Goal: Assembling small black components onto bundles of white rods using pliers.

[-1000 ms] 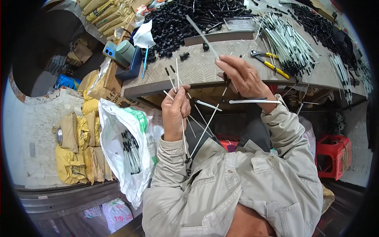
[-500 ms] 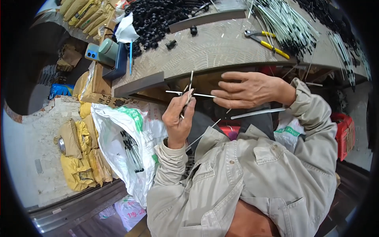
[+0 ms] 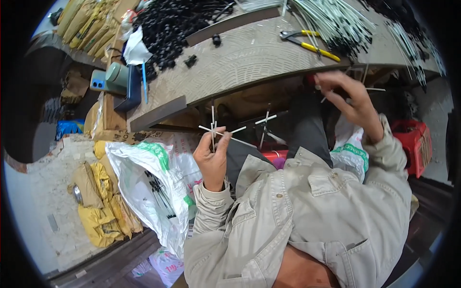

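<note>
- While pinched by left hand [image 3: 212, 161] fingers, approx. four white rods [image 3: 229, 136] are fanned out.
- Right hand [image 3: 346, 98]: blurred, fingers spread, at far-right table edge [image 3: 230, 93].
- One yellow-handled pliers [image 3: 309, 42] seen far.

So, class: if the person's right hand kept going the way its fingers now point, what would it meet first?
The right hand points up-left at the near edge of the wooden table. That edge probably comes first, though depth is unclear; the yellow-handled pliers lie beyond.

White plastic sack with green print [image 3: 153, 182] below bench [image 3: 249, 57], left of knees; yellow sacks [image 3: 101, 206] on floor, far left.
</note>
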